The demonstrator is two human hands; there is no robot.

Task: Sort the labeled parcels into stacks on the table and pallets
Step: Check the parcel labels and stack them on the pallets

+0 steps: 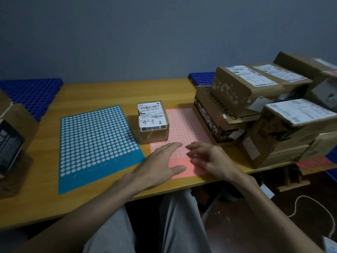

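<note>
At the centre of the frame a small brown cardboard parcel point(153, 125) with a white barcode label stands on the yellow wooden table point(109, 92), on the left edge of a pink dotted mat point(182, 123) and just beside a teal dotted mat point(96, 141). Below it, the left hand point(160, 161) and right hand point(211, 157) lie side by side over the pink mat, fingers straight and loose, holding nothing. A heap of brown cardboard parcels point(255, 106) fills the right of the frame; a blue plastic grid pallet point(31, 92) shows at upper left

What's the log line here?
left hand open | right hand open | both over pink mat | labeled parcel at mat's left edge, untouched
</note>
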